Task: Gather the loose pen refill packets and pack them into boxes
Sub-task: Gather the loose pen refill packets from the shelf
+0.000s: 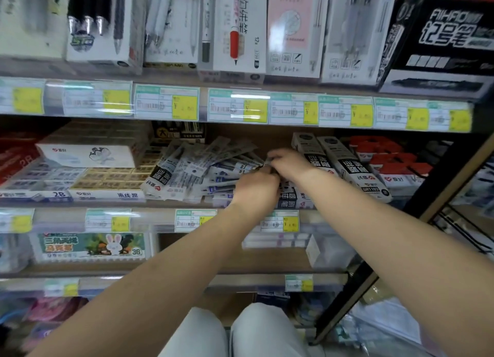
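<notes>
A heap of loose pen refill packets (197, 167), clear plastic with black and blue print, lies fanned out on the middle shelf. My left hand (256, 187) reaches into the heap's right side with fingers curled around several packets. Just above it, my right hand (287, 161) pinches the ends of the same packets. Long white-and-black refill boxes (347, 164) stand tilted right of my hands, and another such box (292, 196) lies under my right wrist.
Eraser boxes (107, 180) fill the shelf's left side, red-topped boxes (395, 164) its right. Pen boxes (235, 28) line the shelf above. Price labels (165, 102) run along the shelf edges. A dark shelf post (401, 241) slants at the right. My knees (235, 332) are below.
</notes>
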A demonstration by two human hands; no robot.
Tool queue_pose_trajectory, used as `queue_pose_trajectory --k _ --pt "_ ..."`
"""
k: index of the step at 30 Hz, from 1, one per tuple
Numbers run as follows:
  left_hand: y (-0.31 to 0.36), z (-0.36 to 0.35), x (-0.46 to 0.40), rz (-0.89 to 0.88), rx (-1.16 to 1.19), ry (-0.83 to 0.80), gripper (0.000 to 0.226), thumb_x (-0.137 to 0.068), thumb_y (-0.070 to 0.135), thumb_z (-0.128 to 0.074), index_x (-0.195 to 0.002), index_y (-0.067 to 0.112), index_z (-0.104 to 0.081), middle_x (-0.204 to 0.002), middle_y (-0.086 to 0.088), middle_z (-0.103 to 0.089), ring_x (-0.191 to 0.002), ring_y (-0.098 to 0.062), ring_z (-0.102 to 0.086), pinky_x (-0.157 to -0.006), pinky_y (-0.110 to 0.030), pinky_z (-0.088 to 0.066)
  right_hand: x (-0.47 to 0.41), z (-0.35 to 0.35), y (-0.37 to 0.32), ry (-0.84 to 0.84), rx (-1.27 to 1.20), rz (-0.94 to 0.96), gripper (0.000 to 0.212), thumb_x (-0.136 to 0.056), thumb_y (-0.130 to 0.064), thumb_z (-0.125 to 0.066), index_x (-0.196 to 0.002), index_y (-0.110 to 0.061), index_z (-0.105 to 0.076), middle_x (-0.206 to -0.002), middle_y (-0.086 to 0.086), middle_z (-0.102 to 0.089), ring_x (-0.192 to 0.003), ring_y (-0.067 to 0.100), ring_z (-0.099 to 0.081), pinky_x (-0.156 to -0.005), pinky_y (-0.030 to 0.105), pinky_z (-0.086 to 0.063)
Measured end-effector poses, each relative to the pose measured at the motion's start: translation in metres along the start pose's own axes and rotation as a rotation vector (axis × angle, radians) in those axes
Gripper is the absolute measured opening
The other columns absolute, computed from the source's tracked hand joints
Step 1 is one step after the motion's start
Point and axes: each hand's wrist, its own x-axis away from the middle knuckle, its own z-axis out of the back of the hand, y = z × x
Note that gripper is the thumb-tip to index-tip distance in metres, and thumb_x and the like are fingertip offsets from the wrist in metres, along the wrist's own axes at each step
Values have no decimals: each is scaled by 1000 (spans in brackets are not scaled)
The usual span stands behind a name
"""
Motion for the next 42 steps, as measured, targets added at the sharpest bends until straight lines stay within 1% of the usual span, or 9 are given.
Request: queue_pose_trajectory --k 7,12,16,22,28,31,36,40,42 --pt "-13 -15 3 -129 116 55 35 -83 15 -40 -102 -2 -65 -109 -18 -61 -81 -37 -60 -64 -44 -52 -19 -3 9 55 -31 -125 44 -80 -27 -69 -117 -6 -60 -118 14 -63 -104 25 -60 -77 27 -44" --pt "-18 -12 9 -178 180 75 37 -85 17 -39 -99 -4 -66 -113 -21 -61 -71 -37 -61 -57 -41 -53 -26 -1 1 2 116 -224 44 -79 -20 -70 -118 -6 -56 -116 15 -62 -104 28 -61 -87 33 -52" --pt "-18 -7 10 -121 272 80 39 -88 19 -56 -123 1 -56 -130 -18 -51 -86 -38 -62 -69 -41 -54 -31 -3 -1 47 26 -225 46 -78 -6 -65 -122 -11 -53 -124 15 -57 -111 28 -57 -85 31 -48" --pt "-16 22 -1 -20 297 -218 79 -81 49 -64 -145 22 -28 -147 -5 -31 -130 -24 -39 -100 -31 -38 -32 14 8 67 67 -70 30 -88 -8 -52 -117 -2 -56 -123 19 -57 -111 30 -55 -86 29 -43" --pt "-39 40 -22 19 163 -519 94 -79 42 -69 -150 25 -11 -156 -2 -23 -138 -22 -31 -105 -29 -32 -13 36 3 -55 147 41 41 -92 -6 -45 -133 -4 -42 -131 19 -49 -118 30 -49 -77 21 -37" --pt "-48 43 -24 41 157 -613 90 -81 37 -68 -151 23 -12 -155 -2 -24 -138 -23 -32 -107 -31 -32 -3 45 -2 -134 309 5 36 -93 -9 -47 -128 -9 -41 -111 8 -51 -97 23 -51 -73 25 -38" --pt "-53 36 -27 13 130 -682 96 -75 39 -72 -150 21 -15 -154 -4 -26 -137 -24 -32 -111 -37 -32 4 38 -10 -280 404 -25 28 -83 3 -47 -111 2 -48 -94 23 -63 -75 26 -55 -64 31 -42" --pt "-56 35 -29 29 212 -702 97 -71 40 -73 -149 29 -16 -154 2 -27 -135 -20 -33 -109 -37 -33 8 32 -11 -355 302 -63 23 -87 -13 -51 -106 0 -52 -72 13 -56 -66 24 -52 -51 27 -40" --pt "-57 36 -29 51 245 -716 95 -73 39 -71 -149 30 -15 -155 2 -25 -136 -19 -31 -109 -36 -32 7 34 -10 -395 327 -70 43 -83 -36 -64 -110 -3 -56 -81 12 -62 -71 24 -57 -56 27 -43"
